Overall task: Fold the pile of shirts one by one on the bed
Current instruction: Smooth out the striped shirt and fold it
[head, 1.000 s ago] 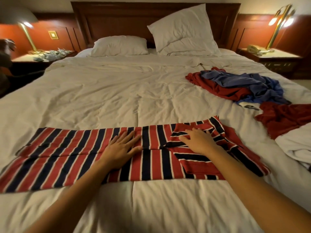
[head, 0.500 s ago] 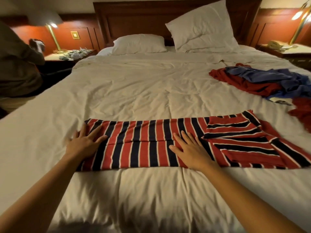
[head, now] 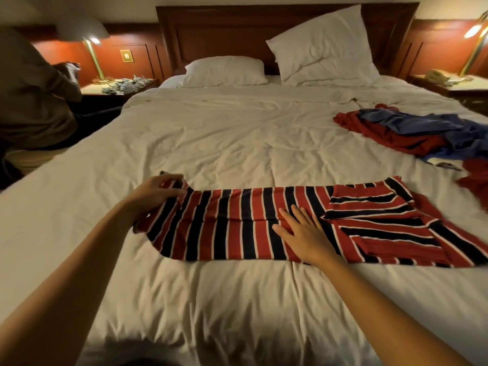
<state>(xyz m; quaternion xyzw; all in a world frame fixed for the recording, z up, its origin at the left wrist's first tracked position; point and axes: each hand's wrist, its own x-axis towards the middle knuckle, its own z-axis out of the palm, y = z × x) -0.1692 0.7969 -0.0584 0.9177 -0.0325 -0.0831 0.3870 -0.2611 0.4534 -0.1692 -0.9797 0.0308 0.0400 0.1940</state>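
Note:
A red, navy and white striped shirt (head: 237, 225) lies stretched sideways across the white bed (head: 224, 143), its sleeves folded in at the right end. My left hand (head: 155, 192) pinches the shirt's left end and lifts that edge a little off the bed. My right hand (head: 303, 233) lies flat on the middle of the shirt with straight fingers, pressing it down. A loose pile of red and blue shirts (head: 412, 133) sits at the right side of the bed.
Two white pillows (head: 322, 48) lean at the dark wooden headboard. Nightstands with brass lamps (head: 92, 62) stand on both sides. Another person (head: 31, 96) is bent over beside the bed at the far left. A dark red garment (head: 475, 180) lies at the right edge.
My left hand went from lying flat on the shirt's left end to pinching and raising it. My right hand stays flat on the middle. The view shifted slightly left.

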